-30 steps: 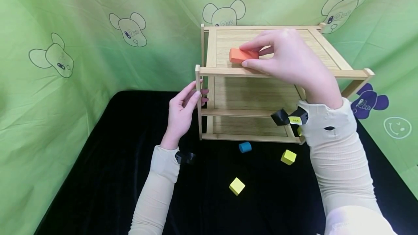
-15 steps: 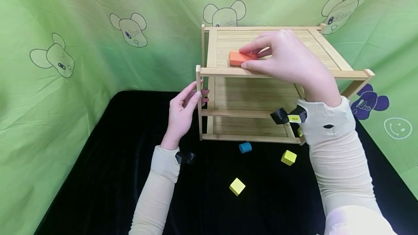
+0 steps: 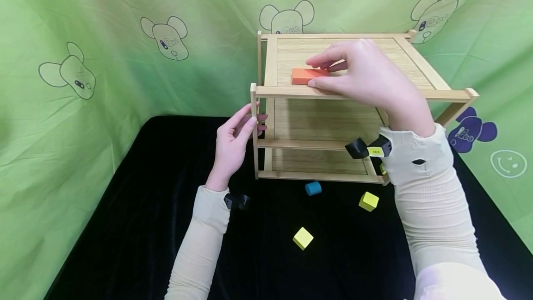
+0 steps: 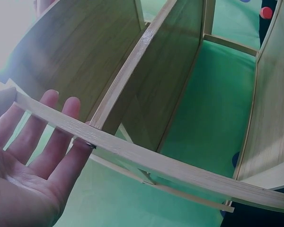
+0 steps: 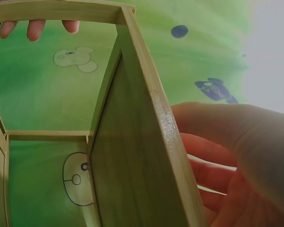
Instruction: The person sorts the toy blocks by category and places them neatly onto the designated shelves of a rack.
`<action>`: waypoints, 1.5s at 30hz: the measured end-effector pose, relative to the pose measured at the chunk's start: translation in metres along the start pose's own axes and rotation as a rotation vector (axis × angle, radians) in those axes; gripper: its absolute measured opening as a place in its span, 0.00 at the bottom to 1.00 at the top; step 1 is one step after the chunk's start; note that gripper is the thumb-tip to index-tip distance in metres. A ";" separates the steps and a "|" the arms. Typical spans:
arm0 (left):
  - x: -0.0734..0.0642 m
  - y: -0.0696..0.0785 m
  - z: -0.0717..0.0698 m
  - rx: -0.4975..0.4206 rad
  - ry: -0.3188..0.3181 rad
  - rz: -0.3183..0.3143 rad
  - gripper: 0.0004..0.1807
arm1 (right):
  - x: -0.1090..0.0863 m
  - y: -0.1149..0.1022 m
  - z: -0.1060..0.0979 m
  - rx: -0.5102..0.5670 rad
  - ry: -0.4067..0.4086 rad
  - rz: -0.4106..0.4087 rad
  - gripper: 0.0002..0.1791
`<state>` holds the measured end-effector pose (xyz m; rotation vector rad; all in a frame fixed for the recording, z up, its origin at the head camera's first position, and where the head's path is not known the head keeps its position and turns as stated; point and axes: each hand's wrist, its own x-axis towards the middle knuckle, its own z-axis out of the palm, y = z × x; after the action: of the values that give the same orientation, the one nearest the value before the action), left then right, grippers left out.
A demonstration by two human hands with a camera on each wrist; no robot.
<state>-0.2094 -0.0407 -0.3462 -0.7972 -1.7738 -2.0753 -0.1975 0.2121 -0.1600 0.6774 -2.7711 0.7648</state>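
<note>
Orange block (image 3: 303,77) sits between thumb and bent fingers of my right hand (image 3: 364,73), arched over the wooden rack (image 3: 291,50); my left hand (image 3: 231,145) clasps its left post (image 3: 256,159).

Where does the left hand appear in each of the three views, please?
Head: the left hand is left of centre, at the near left post of the wooden shelf.
Left wrist: lower left corner, palm and fingers visible.
Right wrist: only some fingers show, at the upper left edge.
Shared landmark: the wooden shelf, partly visible in every view.
</note>
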 end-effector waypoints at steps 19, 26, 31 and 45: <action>0.000 0.001 0.000 -0.021 -0.002 0.005 0.19 | -0.021 -0.006 0.001 0.024 0.293 -0.101 0.22; 0.000 0.001 0.001 -0.037 0.009 0.004 0.19 | -0.029 -0.007 0.001 0.036 0.342 -0.126 0.21; 0.001 0.002 0.000 -0.022 0.004 0.005 0.19 | -0.035 -0.009 -0.001 0.012 0.370 -0.159 0.22; -0.001 0.005 -0.001 -0.003 0.012 -0.009 0.18 | -0.062 -0.023 -0.007 -0.082 0.494 -0.385 0.21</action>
<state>-0.2063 -0.0429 -0.3427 -0.7777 -1.7717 -2.0853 -0.1315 0.2212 -0.1623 0.8384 -2.1315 0.6281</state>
